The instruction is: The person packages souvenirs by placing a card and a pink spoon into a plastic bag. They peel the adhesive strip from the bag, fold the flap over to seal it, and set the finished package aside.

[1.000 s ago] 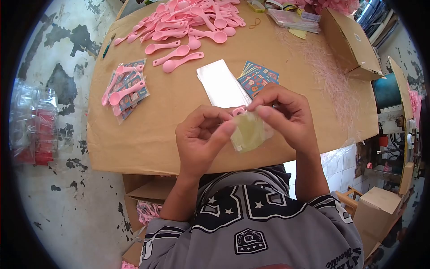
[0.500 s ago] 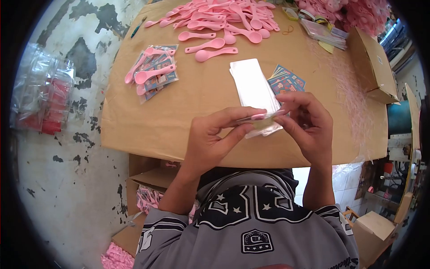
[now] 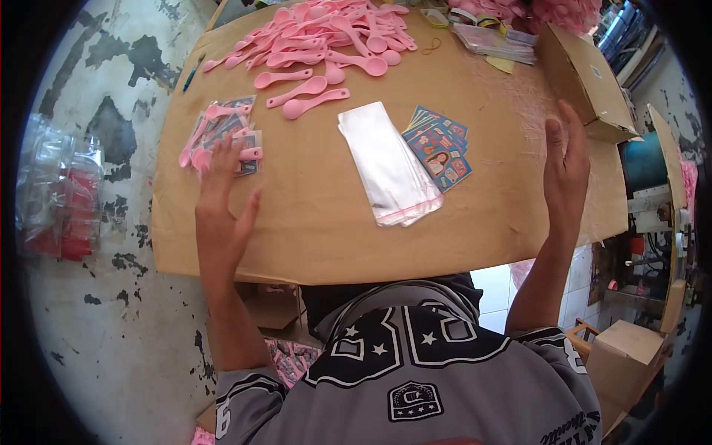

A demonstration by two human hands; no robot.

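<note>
My left hand [image 3: 226, 211] is at the left of the table, fingers apart, its fingertips over the packed pink spoons [image 3: 199, 141] with blue cards. Whether it touches them I cannot tell. My right hand [image 3: 567, 174] is raised near the right side, fingers stretched out, holding nothing. Between the hands lies a stack of clear plastic sleeves [image 3: 382, 163]. Fanned blue printed cards [image 3: 441, 148] lie against the stack's right side. Beyond them is a heap of loose pink spoons [image 3: 319, 33].
A cardboard box [image 3: 582, 81] stands at the right edge of the brown-covered table [image 3: 311, 230]. Tape rolls and plastic packs [image 3: 493, 43] lie at the back right. A pen [image 3: 193, 72] is at the back left. Plastic bags [image 3: 63, 196] hang at the far left.
My hands have moved apart, the left one to the packed spoons and the right one to the right. The clear sleeve between my fingers is no longer held. The view has shifted slightly.
</note>
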